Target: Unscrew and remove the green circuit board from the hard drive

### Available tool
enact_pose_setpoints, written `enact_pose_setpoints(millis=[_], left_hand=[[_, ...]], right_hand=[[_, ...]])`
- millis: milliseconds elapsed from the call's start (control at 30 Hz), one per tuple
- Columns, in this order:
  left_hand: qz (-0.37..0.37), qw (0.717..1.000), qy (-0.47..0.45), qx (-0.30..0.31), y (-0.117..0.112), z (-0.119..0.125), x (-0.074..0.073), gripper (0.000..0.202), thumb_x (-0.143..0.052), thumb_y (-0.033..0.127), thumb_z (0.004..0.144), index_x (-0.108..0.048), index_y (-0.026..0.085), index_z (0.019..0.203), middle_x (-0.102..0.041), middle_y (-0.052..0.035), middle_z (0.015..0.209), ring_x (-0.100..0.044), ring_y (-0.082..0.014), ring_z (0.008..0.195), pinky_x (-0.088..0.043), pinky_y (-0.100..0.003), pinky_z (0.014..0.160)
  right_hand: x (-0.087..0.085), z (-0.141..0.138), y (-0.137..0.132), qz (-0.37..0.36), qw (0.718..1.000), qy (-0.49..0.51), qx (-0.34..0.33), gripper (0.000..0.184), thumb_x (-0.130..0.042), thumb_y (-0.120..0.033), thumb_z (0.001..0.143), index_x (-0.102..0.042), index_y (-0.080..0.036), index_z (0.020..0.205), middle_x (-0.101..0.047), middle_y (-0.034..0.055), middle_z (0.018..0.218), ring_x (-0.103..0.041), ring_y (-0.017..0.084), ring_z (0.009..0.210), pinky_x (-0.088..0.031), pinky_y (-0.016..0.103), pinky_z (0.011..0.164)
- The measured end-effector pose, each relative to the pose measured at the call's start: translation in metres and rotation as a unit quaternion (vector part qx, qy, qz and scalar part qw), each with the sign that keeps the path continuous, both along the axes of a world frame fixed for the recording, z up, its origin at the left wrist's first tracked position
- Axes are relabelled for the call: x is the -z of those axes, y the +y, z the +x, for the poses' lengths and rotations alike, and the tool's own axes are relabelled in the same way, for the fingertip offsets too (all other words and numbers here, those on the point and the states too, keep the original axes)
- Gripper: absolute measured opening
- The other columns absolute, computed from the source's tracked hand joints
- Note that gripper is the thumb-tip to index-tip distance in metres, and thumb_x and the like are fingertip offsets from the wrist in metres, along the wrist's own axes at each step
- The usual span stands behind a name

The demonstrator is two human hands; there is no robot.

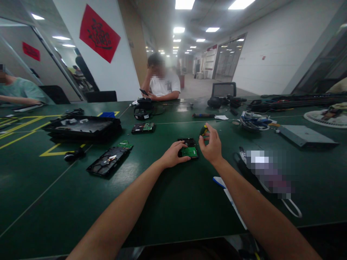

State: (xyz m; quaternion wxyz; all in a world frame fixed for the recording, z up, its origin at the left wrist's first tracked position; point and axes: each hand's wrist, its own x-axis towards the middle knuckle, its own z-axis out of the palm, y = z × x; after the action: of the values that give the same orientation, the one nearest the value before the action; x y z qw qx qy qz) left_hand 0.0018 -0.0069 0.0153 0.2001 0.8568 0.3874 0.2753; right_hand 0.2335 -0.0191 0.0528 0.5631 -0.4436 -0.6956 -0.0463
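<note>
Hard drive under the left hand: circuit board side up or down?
Up: the hard drive lies flat on the table, green circuit board showing on top, left hand holding its edge.

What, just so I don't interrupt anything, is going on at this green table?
The person wearing the camera has both hands at a small hard drive that lies circuit board up on the table. The left hand grips its left end, while the right hand is beside it, fingers loosely curled and holding nothing visible, close to a black and yellow tool. An opened drive lies off to the left. Across the table, a seated person in a white shirt holds a phone.
</note>
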Motion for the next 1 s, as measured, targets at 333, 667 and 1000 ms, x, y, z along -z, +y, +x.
enact_pose_setpoints(millis=[333,667,1000], left_hand=[[-0.001,1.000,-0.010,0.000,-0.0003,0.0006,-0.0005,0.063,-0.083,0.052,0.079,-0.062,0.024,0.132,-0.050,-0.0133,0.155,-0.043,-0.0333,0.148,-0.035,-0.054,0.123],[0.007,1.000,-0.005,0.001,0.0005,-0.0002,0.0005,0.064,-0.081,0.054,0.080,-0.062,0.024,0.132,-0.050,-0.0139,0.155,-0.042,-0.0338,0.148,-0.036,-0.054,0.122],[-0.002,1.000,-0.009,0.004,0.0001,-0.0004,-0.0002,0.064,-0.082,0.054,0.080,-0.062,0.023,0.133,-0.050,-0.0145,0.155,-0.041,-0.0342,0.149,-0.035,-0.054,0.123]], right_hand=[[-0.0006,0.0000,-0.0004,0.008,1.000,-0.004,-0.006,0.062,-0.057,-0.025,0.096,-0.039,-0.025,0.155,-0.057,0.0151,0.134,-0.068,0.024,0.096,-0.067,0.042,0.075],[0.0035,0.0018,0.0024,0.003,1.000,-0.004,0.000,0.062,-0.060,-0.028,0.096,-0.040,-0.025,0.154,-0.061,0.0147,0.133,-0.071,0.023,0.094,-0.067,0.043,0.080],[0.0019,0.0022,0.0016,0.012,1.000,-0.024,0.012,0.057,-0.059,-0.031,0.098,-0.043,-0.027,0.152,-0.063,0.0131,0.128,-0.069,0.026,0.101,-0.066,0.048,0.086]])
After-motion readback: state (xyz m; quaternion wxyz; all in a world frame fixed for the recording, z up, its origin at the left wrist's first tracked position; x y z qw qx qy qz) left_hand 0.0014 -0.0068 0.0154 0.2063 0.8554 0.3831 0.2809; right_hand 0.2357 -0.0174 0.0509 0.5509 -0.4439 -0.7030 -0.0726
